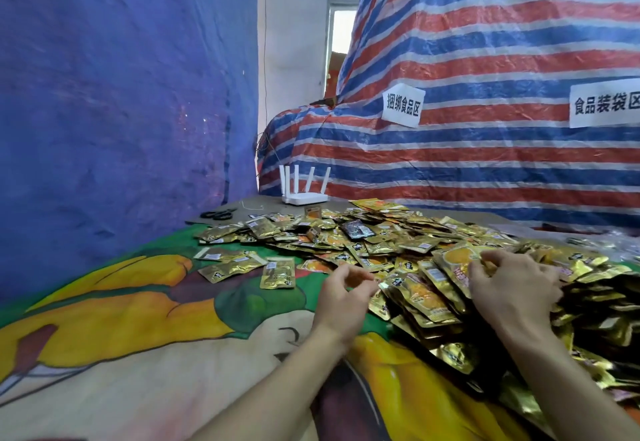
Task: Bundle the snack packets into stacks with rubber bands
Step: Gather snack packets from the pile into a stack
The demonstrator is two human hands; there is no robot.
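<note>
A big heap of gold snack packets covers the right half of the table, with a few loose packets lying apart on its left. My right hand rests on the heap and pinches the top edge of a gold packet with an orange picture. My left hand hovers at the heap's left edge, its fingers loosely curled with nothing plainly held. I see no bundled stack.
A colourful printed cloth covers the table. Black scissors, a thin pale band and a white router lie at the back. A blue tarp hangs left, and a striped tarp with paper signs stands behind.
</note>
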